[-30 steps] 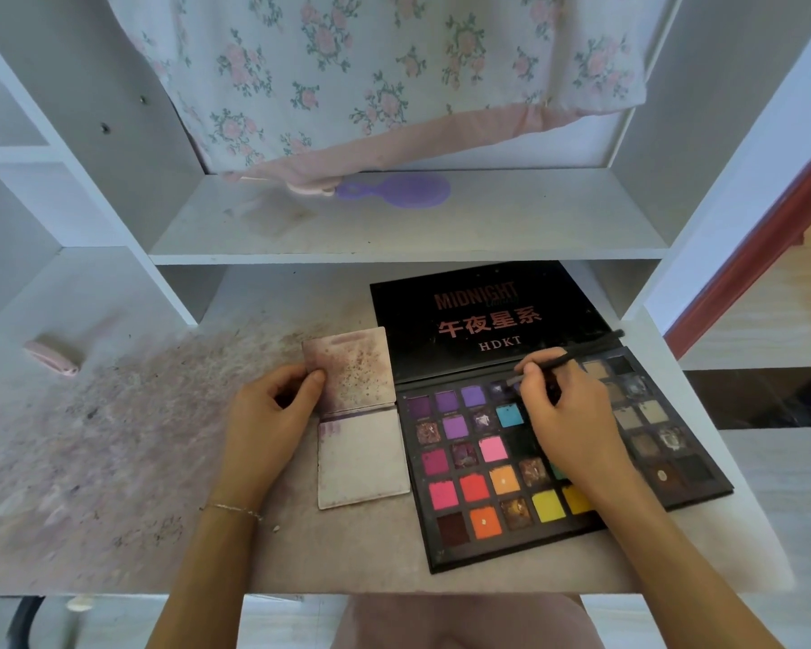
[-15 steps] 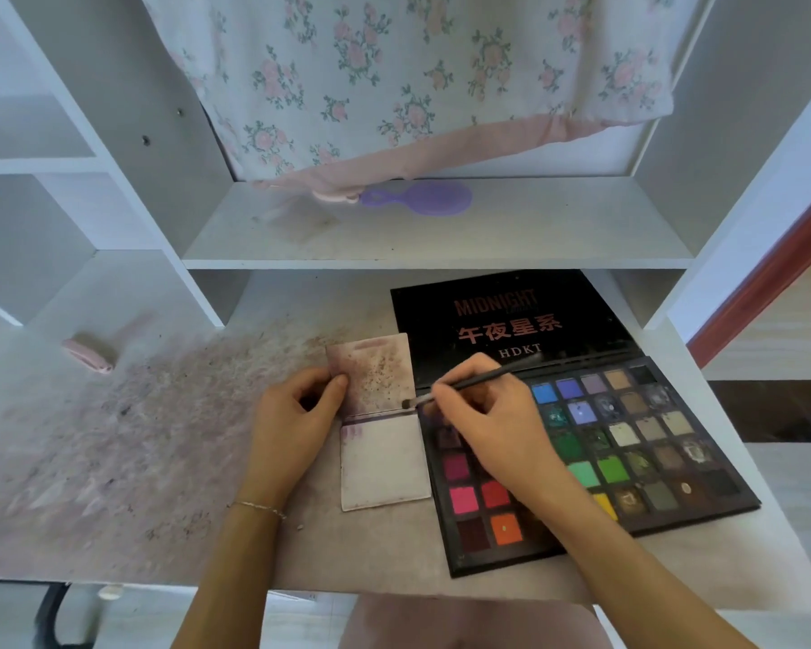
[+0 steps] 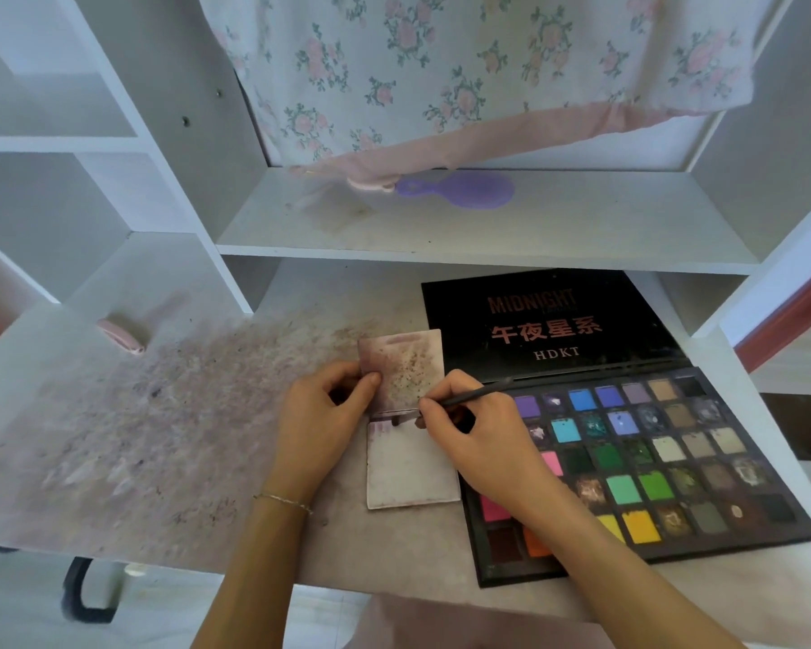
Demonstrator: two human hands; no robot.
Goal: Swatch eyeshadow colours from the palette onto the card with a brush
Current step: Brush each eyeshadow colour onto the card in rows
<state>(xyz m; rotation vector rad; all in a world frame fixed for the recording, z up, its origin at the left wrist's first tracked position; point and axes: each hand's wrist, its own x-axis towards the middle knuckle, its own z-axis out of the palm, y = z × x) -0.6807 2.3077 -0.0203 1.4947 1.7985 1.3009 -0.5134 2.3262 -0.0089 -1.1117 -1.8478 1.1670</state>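
Fingers [image 3: 434, 405] of the right hand [image 3: 478, 437] are pinched round a thin dark brush [image 3: 476, 395], tip down on the top edge of the lower card [image 3: 410, 470], right where a dark smudge sits. Left hand [image 3: 319, 419] has its thumb and fingers curled onto the left edge of the upper card [image 3: 406, 363], pinning it down, that one's pretty speckled with purple already. Both cards lie flat on the bench [image 3: 160, 437], touching the left side of the open palette [image 3: 651, 461], whose black lid lies back behind it. Bench surface is stained purplish all over to the left. Farther back on the shelf [image 3: 488, 231] there's a purple hand mirror [image 3: 464, 192], with floral cloth [image 3: 464, 72] hanging above it.
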